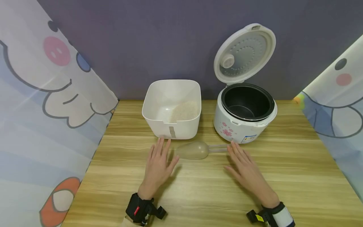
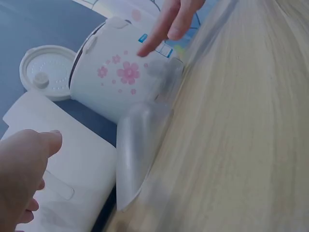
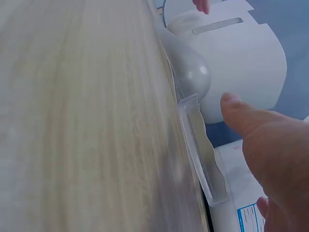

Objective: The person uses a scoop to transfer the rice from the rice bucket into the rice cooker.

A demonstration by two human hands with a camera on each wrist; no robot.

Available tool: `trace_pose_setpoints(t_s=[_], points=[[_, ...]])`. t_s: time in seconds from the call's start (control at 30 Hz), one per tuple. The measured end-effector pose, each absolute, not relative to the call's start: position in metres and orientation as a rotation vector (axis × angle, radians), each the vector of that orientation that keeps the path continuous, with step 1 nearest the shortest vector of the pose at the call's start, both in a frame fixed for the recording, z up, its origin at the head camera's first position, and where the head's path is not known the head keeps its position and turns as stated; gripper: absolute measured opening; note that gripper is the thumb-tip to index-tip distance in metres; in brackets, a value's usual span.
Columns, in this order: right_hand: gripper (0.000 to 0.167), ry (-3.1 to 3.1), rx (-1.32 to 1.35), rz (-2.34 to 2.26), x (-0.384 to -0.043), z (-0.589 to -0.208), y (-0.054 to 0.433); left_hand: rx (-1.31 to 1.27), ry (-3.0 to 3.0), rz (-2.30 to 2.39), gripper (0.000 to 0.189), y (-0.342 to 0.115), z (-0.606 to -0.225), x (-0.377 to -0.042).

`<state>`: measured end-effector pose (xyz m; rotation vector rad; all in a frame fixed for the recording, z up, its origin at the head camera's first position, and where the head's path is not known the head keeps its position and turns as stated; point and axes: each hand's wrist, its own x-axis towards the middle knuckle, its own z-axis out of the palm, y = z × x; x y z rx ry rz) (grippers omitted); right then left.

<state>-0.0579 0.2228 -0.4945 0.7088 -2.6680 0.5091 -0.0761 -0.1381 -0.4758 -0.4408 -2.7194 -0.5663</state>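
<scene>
A translucent plastic scoop [image 1: 193, 150] lies on the wooden table, its bowl to the left and its handle to the right. My left hand [image 1: 157, 165] is spread flat beside the bowl end, fingertips in front of the white bin [image 1: 150, 123]. Pale rice [image 1: 185, 112] is heaped toward the right inside that bin. Over on the right, my right hand [image 1: 245, 168] has straight fingers, their tips at the end of the scoop handle. Behind it stands a white rice cooker [image 1: 224, 124] with pink flowers, its lid [image 1: 246, 52] raised and a dark inner pot [image 1: 246, 101] inside. Neither hand holds anything.
The wooden table [image 1: 198, 195] runs up to a dark grey back panel [image 1: 147, 37]. Cartoon-printed sheets [image 1: 28, 135] stand along the left and right sides. Each wrist wears a strapped camera. The open cooker lid rises high behind the cooker.
</scene>
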Motion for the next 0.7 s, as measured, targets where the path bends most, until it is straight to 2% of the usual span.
trace_pose_setpoints(t_s=[0.3, 0.57, 0.7], points=[[0.082, -2.674, 0.815, 0.461, -0.075, -0.494, 0.214, -0.586, -2.354, -0.594, 0.058, -0.134, -0.463, -0.087], [0.081, -2.66, 0.865, 0.464, -0.088, -0.495, 0.207, -0.751, -2.138, -0.668, 0.029, -0.134, -0.443, -0.104], [0.079, -2.704, 0.846, 0.467, -0.093, -0.495, 0.204, -0.793, -1.998, -0.69, 0.024, -0.133, -0.429, -0.116]])
